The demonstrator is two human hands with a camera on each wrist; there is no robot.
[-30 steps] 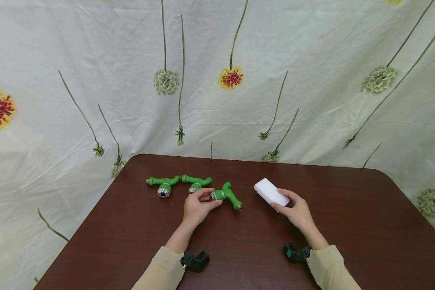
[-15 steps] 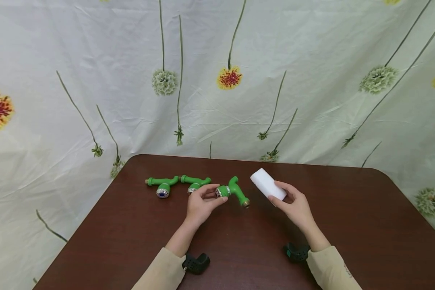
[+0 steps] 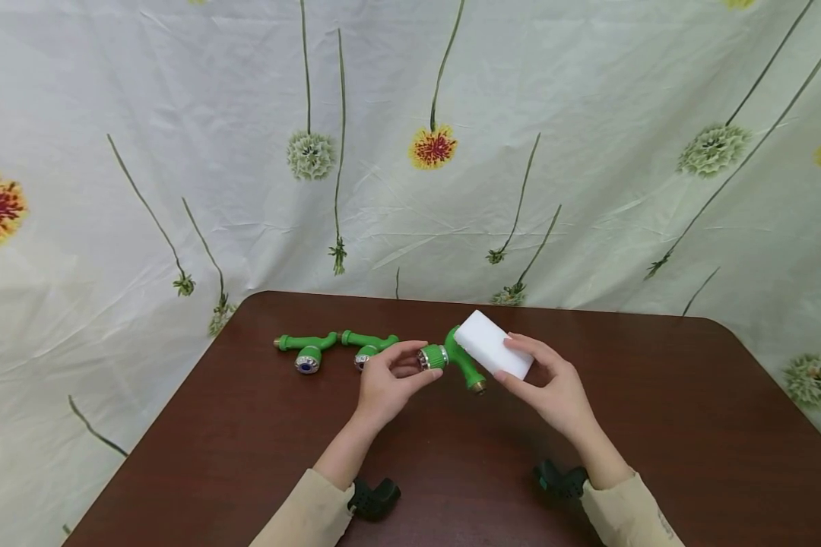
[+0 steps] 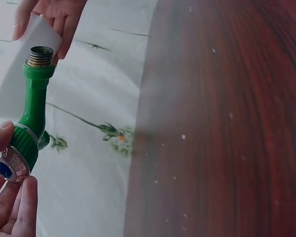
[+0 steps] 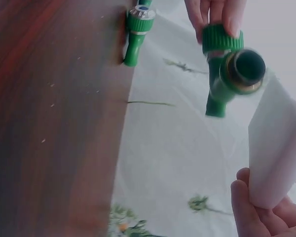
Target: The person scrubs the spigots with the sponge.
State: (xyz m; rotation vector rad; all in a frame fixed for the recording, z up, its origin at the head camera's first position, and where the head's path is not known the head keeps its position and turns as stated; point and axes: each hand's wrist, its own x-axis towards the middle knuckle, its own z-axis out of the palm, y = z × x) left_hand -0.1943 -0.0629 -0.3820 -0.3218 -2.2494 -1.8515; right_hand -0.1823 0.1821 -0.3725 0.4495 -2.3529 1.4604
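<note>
My left hand (image 3: 386, 386) pinches a green faucet (image 3: 464, 363) by its ribbed knob, holding it above the table. Its threaded brass inlet points up in the left wrist view, where a blue dot marks the silver cap (image 4: 10, 167). A white rectangular block, sponge-like (image 3: 487, 342), is gripped by its near end between thumb and fingers of my right hand (image 3: 554, 386). In the head view the block covers part of the faucet's body. The right wrist view has the block (image 5: 275, 143) right beside the faucet (image 5: 232, 74); whether they touch I cannot tell.
Two more green faucets lie on the dark wooden table (image 3: 451, 486) to the left, one farther out (image 3: 309, 349) and one (image 3: 372, 343) partly behind my left hand. A pale flowered cloth (image 3: 383, 205) hangs behind the table's far edge.
My left hand has moved right and slightly up with the faucet. The right hand has brought the white block left and up, so it now overlaps the faucet in the head view.
</note>
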